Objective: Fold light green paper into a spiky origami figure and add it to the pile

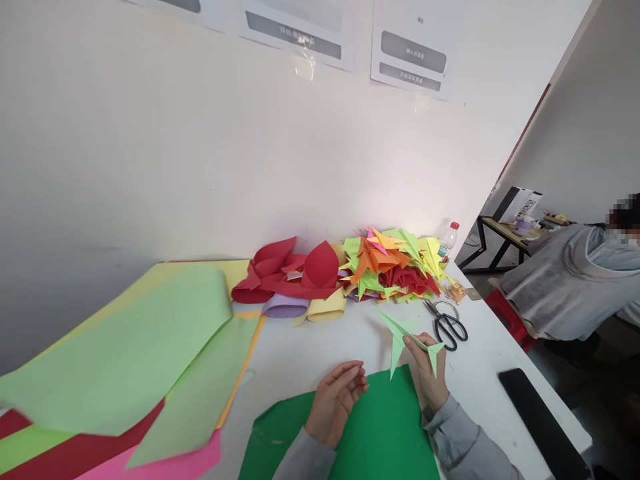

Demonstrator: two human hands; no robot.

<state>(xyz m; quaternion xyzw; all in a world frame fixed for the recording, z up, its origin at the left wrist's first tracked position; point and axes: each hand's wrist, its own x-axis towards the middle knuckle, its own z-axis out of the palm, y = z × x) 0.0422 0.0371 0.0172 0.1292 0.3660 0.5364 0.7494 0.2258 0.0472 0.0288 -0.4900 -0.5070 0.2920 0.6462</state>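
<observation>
A pale green folded paper plane is pinched in my right hand, between thumb and fingers, above the white table. Its pointed nose aims up and left. To the left, my left hand is loosely curled with its fingers together and nothing visible in them. Both hands are over or beside a dark green paper sheet that lies at the table's near side. Black-handled scissors rest just beyond my right hand.
Folded paper planes in several colours are heaped along the wall, beside rolled red paper. Large sheets cover the left. A bottle and a black bar-shaped object are at right. Another person sits beyond the table.
</observation>
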